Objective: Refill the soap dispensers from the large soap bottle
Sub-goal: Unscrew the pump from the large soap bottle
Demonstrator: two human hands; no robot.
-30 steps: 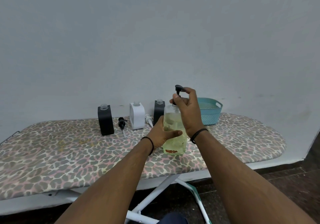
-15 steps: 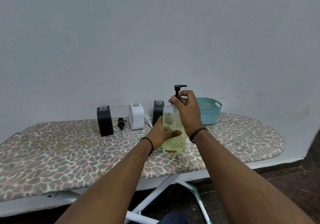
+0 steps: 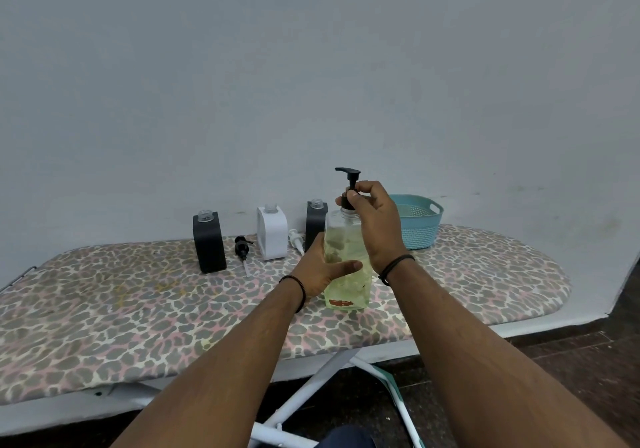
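The large clear soap bottle (image 3: 346,285) with yellowish soap stands upright on the leopard-print ironing board (image 3: 138,316). My left hand (image 3: 323,269) wraps its body from the left. My right hand (image 3: 375,220) pinches the black collar of its pump (image 3: 350,177), whose nozzle points left. Behind stand three small open dispensers without pumps: a black dispenser (image 3: 209,241) at the left, a white dispenser (image 3: 272,233) in the middle, and a second black dispenser (image 3: 316,222) partly hidden by the bottle.
A black pump head (image 3: 242,248) and a white pump head (image 3: 297,239) lie on the board between the dispensers. A teal plastic basket (image 3: 420,222) sits at the back right by the wall. The board's white legs (image 3: 311,378) cross below.
My right hand has turned the pump, so its nozzle swung round to point left. The bottle and my left hand stay in place.
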